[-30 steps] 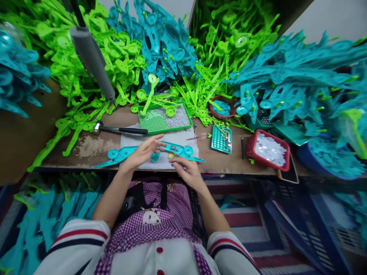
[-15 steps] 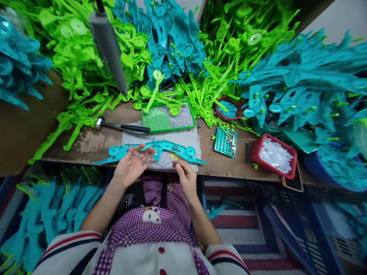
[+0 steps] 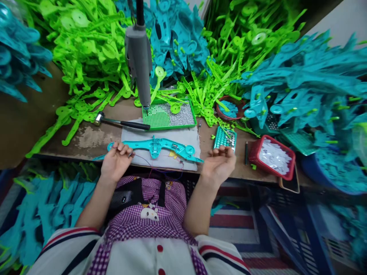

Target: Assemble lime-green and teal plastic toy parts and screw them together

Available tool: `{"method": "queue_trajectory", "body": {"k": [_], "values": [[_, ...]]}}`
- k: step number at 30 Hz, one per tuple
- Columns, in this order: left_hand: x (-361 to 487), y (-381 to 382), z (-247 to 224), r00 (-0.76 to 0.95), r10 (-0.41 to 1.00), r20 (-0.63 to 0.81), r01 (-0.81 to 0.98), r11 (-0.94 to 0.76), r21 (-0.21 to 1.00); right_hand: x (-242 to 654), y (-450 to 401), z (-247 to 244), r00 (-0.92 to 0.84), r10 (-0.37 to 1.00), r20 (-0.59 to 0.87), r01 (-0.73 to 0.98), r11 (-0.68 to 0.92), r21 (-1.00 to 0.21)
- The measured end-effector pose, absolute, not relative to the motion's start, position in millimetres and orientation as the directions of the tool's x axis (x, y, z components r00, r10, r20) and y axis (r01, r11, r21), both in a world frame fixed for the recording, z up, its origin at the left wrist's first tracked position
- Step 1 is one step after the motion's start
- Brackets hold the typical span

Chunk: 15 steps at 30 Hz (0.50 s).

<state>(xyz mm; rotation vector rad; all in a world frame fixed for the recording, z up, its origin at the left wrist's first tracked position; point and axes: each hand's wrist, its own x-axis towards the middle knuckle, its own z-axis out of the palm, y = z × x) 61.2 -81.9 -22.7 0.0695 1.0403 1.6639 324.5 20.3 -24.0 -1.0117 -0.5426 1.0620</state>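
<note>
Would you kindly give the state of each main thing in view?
Left hand: curled, apparently on thin wires
Right hand: half curled, palm up
Thin wires: slack
Teal frame: lying on white cloth
Grey driver: hanging, tip down
Hammer: lying down
Green tray: partly filled
Red tub: filled

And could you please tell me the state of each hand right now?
Left hand: closed, holding thin wires.
Right hand: palm up, fingers half curled; whether it holds anything cannot be told.

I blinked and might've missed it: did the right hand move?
Yes. The right hand moved rightward, off the pale cloth and nearer the small teal tray on the bench.
</note>
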Motion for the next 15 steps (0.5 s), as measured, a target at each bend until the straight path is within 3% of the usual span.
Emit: {"method": "queue_trajectory", "body": {"k": [3, 6, 8, 10, 12, 15], "values": [[58.8, -84.4, -19.1, -0.403, 0.785, -0.471, -0.812, -0.069, 0.579, 304.6, 19.3, -0.5, 0.397, 0.913, 0.093, -0.390, 0.260, -0.884], [57.6, -85.5, -19.4, -0.407, 0.767, -0.496, -0.835, -0.092, 0.543, 292.5, -8.3, 1.7, -0.016, 0.989, 0.148, -0.129, 0.144, -0.981], [56.4, -85.5, -21.0, -0.415, 0.755, -0.508, -0.838, -0.100, 0.537, 294.1, -34.5, -8.6, -0.376, 0.926, 0.016, 0.165, 0.084, -0.983], [55.5, -84.9, -21.6, -0.418, 0.749, -0.514, -0.836, -0.096, 0.540, 297.8, -57.4, -23.3, -0.604, 0.770, -0.204, 0.444, 0.114, -0.889], [56.4, -83.9, -19.3, -0.400, 0.753, -0.522, -0.841, -0.075, 0.536, 295.7, -71.8, -38.7, -0.633, 0.669, -0.389, 0.636, 0.164, -0.754], [62.2, -82.9, -9.2, -0.348, 0.777, -0.525, -0.856, -0.035, 0.516, 276.4, -78.2, -60.4, -0.529, 0.704, -0.475, 0.762, 0.148, -0.630]]}}
